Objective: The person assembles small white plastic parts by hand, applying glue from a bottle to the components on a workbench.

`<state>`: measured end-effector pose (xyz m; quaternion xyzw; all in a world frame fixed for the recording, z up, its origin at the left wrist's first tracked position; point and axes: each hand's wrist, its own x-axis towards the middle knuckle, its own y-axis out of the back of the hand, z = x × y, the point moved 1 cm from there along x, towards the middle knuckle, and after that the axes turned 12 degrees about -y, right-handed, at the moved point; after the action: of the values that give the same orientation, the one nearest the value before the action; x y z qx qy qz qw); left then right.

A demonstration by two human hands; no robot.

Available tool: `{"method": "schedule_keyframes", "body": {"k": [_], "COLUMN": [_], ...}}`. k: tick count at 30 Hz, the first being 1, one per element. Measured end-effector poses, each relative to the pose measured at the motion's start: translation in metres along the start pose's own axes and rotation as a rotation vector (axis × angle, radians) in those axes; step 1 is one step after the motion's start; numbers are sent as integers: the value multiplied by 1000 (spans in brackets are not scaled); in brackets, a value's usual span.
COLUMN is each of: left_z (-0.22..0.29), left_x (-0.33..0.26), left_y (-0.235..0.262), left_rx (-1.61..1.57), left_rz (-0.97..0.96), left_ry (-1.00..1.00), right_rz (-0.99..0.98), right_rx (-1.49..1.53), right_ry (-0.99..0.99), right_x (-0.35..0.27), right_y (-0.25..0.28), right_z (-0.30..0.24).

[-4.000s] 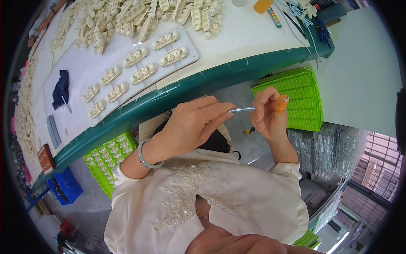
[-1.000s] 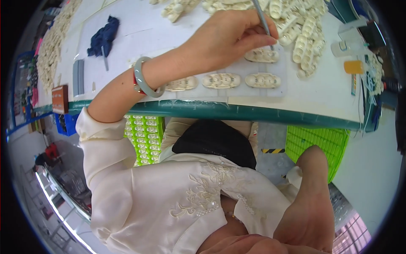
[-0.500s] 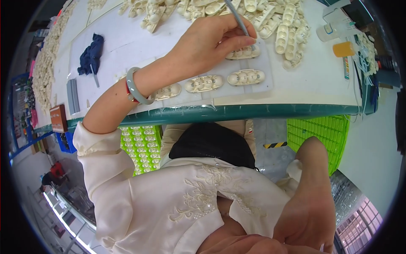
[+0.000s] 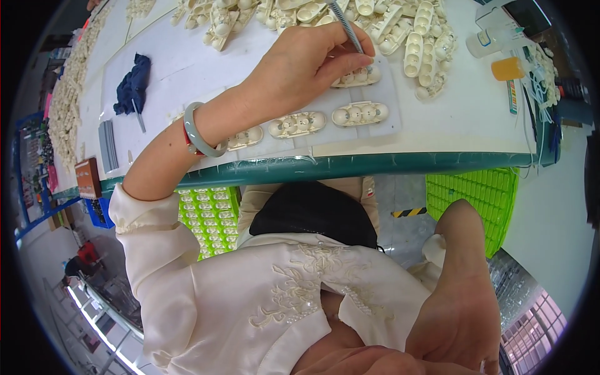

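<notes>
My left hand (image 4: 306,65), a pale bangle round its wrist, is closed on a thin grey ribbed pen-like tool (image 4: 345,26). Its lower end goes down behind my fingers, over a cream oblong piece (image 4: 357,77) with round knobs. My thumb is just above that piece; whether the tool touches it is hidden. Two similar pieces, a right one (image 4: 360,114) and a middle one (image 4: 297,125), lie nearer the table edge. Another piece (image 4: 244,138) is partly covered by my wrist. My right hand (image 4: 459,325) is raised close to me at the lower right, with its fingers mostly out of sight.
Heaped cream pieces (image 4: 425,47) cover the far side. On the left are a dark blue cloth (image 4: 132,84), grey strips (image 4: 107,147) and a brown block (image 4: 87,177). A bottle (image 4: 484,42) and an orange-yellow jar (image 4: 507,69) stand at right. Green trays (image 4: 478,203) are below the table.
The view has shifted slightly, so the table things sit a little farther left. My left hand keeps its grip on the grey tool over the same piece. My right hand stays raised.
</notes>
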<state>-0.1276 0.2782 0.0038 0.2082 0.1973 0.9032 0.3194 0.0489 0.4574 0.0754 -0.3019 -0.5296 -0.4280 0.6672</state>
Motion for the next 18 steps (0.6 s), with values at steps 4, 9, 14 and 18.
{"method": "schedule_keyframes", "body": {"k": [4,9,14,18], "left_z": [-2,1,-3,-3], "left_x": [0,-1,1,0], "left_y": [-1,1,-2,0], "left_rx": [24,85,77,89], "left_rz": [5,-2,11,6], "left_ry": [-19,-13,-115,-94], "right_rz": [390,266,293,355], "right_rx": [357,417,469,457], "right_ry": [68,69,53,72], "right_x": [6,6,6,9], "right_y": [-15,-4,-3,-11], "right_z": [6,6,1,2]}}
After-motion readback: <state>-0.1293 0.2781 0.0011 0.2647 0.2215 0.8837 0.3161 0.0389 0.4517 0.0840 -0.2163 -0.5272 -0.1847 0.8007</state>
